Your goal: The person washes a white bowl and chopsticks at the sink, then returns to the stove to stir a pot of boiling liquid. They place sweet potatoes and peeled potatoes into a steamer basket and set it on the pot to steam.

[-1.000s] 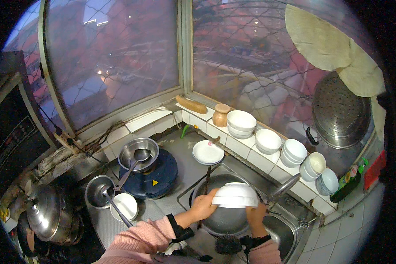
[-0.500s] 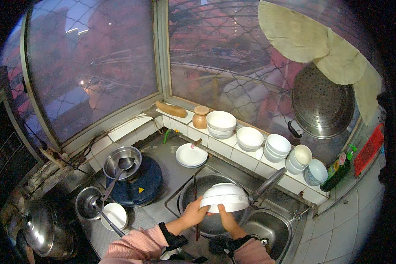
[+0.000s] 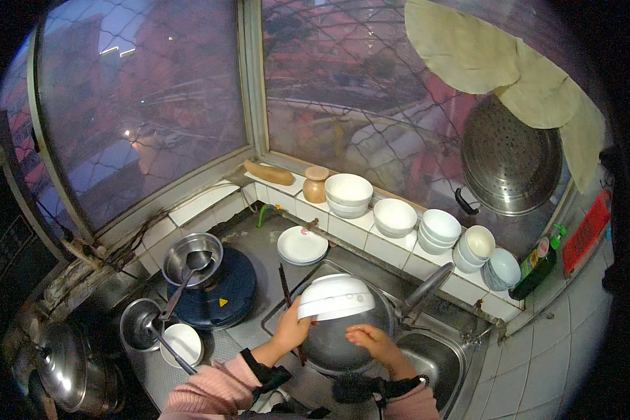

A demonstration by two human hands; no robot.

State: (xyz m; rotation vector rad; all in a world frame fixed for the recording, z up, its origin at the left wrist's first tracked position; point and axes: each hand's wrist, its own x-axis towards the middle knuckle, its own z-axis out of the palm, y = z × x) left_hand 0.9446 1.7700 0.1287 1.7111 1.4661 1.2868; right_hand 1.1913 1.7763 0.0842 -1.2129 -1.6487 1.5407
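My left hand (image 3: 291,327) grips a white bowl (image 3: 337,298) by its left side. The bowl is tipped over, with its base up and its mouth facing down toward me. Beneath it sits a round grey metal basin (image 3: 343,346) in the left part of the sink. My right hand (image 3: 372,341) is apart from the bowl, over the basin's right side, fingers loosely bent and nothing seen in them. Dark chopsticks (image 3: 285,285) lean at the basin's left, partly hidden by my left hand. The faucet (image 3: 427,290) stands to the right of the bowl.
White bowls (image 3: 395,218) line the tiled ledge, with a green bottle (image 3: 535,269) at the right end. Stacked plates (image 3: 302,245) lie behind the sink. On the left are a dark-blue round cooker (image 3: 224,301) bearing a metal bowl (image 3: 189,255), a ladle (image 3: 178,292) and a lidded pot (image 3: 70,364).
My right hand has come off the bowl and moved down beside it. My left hand has shifted the bowl left and slightly up. The view has moved a little.
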